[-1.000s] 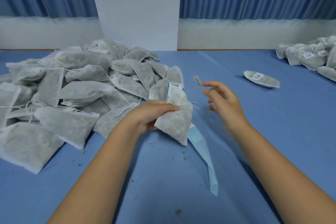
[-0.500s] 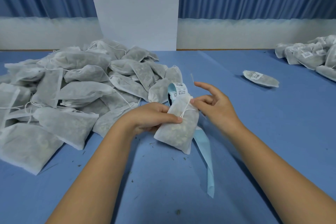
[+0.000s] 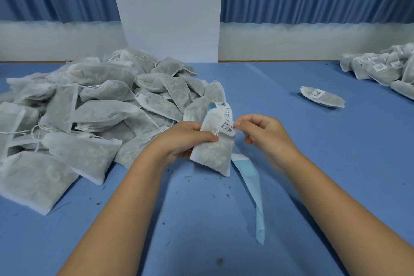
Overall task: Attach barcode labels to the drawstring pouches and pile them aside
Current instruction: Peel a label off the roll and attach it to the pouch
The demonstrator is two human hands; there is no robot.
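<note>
My left hand (image 3: 186, 139) grips a white drawstring pouch (image 3: 215, 152) upright above the blue table. A barcode label (image 3: 228, 127) lies across the pouch's upper part. My right hand (image 3: 259, 133) pinches the label's right end against the pouch. Behind the pouch sits the label roll (image 3: 220, 105), and its blue backing strip (image 3: 253, 195) trails toward me over the table. A big heap of unlabelled pouches (image 3: 89, 114) fills the left side.
One labelled pouch (image 3: 322, 97) lies alone at the right middle. A pile of labelled pouches (image 3: 383, 69) sits at the far right edge. A white panel (image 3: 168, 11) stands at the back. Small crumbs dot the blue tabletop (image 3: 201, 231).
My right hand, which held a peeled label up in the air, has come down to the pouch, and the label now lies on the pouch's front.
</note>
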